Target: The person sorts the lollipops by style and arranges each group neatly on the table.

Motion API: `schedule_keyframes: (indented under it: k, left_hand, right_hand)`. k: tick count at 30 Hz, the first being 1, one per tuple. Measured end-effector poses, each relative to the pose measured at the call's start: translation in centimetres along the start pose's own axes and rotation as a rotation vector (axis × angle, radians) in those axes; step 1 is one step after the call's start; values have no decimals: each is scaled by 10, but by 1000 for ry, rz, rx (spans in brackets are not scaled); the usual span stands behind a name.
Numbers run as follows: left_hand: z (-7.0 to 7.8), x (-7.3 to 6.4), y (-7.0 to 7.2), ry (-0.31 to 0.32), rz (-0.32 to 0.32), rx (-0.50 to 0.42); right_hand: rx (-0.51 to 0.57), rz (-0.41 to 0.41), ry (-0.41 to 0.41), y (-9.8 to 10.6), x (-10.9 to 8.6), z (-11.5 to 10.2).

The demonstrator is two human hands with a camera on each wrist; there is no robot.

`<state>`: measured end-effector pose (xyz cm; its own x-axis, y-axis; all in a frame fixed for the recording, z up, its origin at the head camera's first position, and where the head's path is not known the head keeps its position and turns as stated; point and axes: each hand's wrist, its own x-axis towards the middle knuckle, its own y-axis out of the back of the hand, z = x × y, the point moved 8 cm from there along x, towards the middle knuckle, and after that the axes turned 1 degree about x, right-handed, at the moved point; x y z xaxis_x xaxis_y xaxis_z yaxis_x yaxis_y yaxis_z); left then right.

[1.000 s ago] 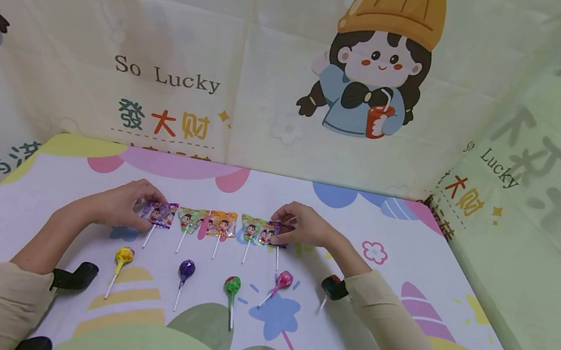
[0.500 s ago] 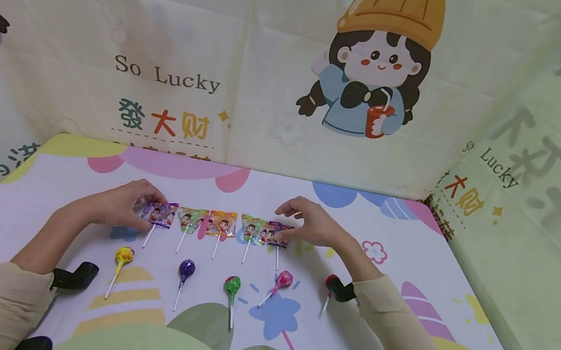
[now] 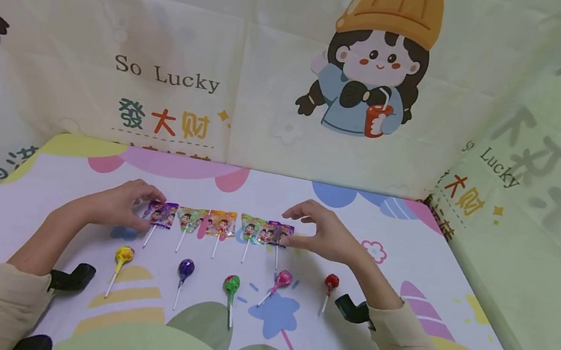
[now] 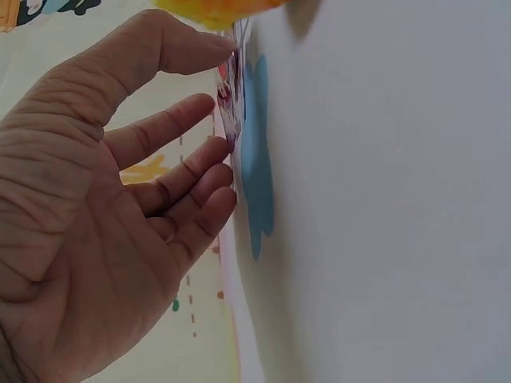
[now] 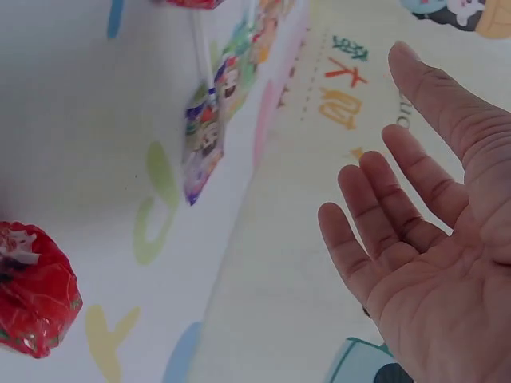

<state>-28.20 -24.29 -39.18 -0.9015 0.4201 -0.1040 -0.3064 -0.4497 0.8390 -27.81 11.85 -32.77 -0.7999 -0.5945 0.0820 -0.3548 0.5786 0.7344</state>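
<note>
Finds the right hand [image 3: 323,235] shifted outward since the earlier frame, fingers loosely bent, holding nothing, thumb just beside the right-end purple lollipop [image 3: 279,232]; notes the red lollipop [image 3: 332,281] now clear of the black wrist mount [image 3: 352,310]. Confirms the left hand [image 3: 119,205] unmoved, holding the left-end purple lollipop [image 3: 162,215] between thumb and bent fingers at the wrapper's outer edge, probably to steady that end. Lists between the hands a green lollipop [image 3: 191,220], an orange lollipop [image 3: 222,224] and a second green lollipop [image 3: 250,229], wrapped, flat on the bench [image 3: 412,253], sticks toward the wearer, likely for an even line. Logs nearer the camera a looser row, yellow lollipop [image 3: 123,255] leftmost, spaced well apart, perhaps for separate access
</note>
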Motion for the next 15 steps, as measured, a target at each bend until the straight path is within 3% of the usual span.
schedule_keyframes:
  k: [7, 15]
  left_hand:
    - [1, -15, 3, 26, 14, 19]
    - [16, -43, 1, 28, 26, -19]
  right_hand:
    - [29, 21, 57, 1, -20, -14]
    - [84, 18, 120, -8, -36, -29]
